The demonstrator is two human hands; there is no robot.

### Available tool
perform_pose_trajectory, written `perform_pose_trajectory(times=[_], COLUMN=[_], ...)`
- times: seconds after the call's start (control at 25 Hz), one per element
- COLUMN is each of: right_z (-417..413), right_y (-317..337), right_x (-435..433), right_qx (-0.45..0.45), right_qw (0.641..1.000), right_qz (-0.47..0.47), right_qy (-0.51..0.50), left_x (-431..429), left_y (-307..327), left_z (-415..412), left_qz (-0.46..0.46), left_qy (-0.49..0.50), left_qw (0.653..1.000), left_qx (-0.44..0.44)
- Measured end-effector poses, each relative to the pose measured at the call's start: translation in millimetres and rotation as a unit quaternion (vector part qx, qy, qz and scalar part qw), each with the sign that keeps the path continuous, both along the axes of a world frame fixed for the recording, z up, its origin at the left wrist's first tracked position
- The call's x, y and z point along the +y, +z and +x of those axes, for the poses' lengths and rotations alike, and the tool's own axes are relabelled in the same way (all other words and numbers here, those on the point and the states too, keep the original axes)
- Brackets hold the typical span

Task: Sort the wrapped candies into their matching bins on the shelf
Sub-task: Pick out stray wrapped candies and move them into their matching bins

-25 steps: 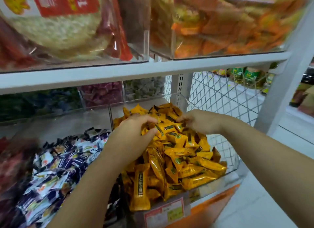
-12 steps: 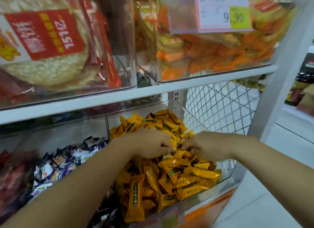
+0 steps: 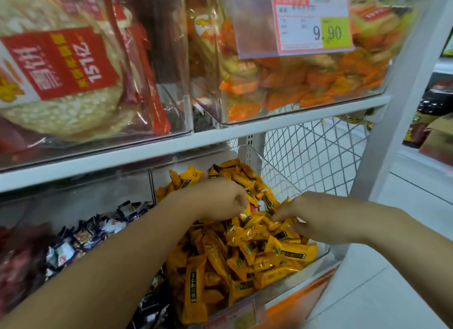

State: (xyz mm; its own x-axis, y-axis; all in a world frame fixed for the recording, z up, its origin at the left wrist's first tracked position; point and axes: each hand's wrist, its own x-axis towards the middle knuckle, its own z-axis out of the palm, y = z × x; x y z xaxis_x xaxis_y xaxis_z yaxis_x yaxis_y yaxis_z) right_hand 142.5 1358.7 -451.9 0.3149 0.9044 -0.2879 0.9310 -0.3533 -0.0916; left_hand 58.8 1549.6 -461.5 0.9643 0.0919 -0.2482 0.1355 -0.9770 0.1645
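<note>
Both hands are working in the clear bin (image 3: pixel 294 277) of yellow wrapped candies (image 3: pixel 245 250), probably hunting strays: a red-and-white candy (image 3: pixel 257 207) is lying between them. The left hand (image 3: pixel 220 201), at its 9 o'clock, and the right hand (image 3: pixel 316 218), at 3 o'clock, are sitting curled; whether either is gripping anything, I cannot tell. A white shop shelf (image 3: pixel 220 137) is carrying the bin, with wire mesh (image 3: pixel 306 162) behind it.

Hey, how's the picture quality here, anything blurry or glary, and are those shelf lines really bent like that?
Head view: yellow candies and the 9.90 price tag read sharp; red packets at the left edge smear into blur; glare streaks the clear upper bin; the shelf rail slants and the upright leans, likely wide-angle distortion.
</note>
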Motion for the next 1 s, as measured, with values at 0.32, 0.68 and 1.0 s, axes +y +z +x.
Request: perform_pose_trajectory(times=[0.32,0.68,1.0], right_z=[2,14,16], right_y=[-1,-39,-42], right_x=[-7,-20,-21], right_qx=[0.015,0.075,0.133], right_qw=[0.995,0.93,0.918], right_qz=[0.085,0.339,0.342], right_qy=[-0.041,-0.118,-0.151], left_x=[-3,-1,-5], left_y=[-13,-17,-22], left_z=[41,56,60], left_qz=[0.028,-0.048,-0.067], left_qy=[-0.039,-0.022,-0.008], left_qw=[0.999,0.993,0.996], left_qx=[0.015,0.102,0.057])
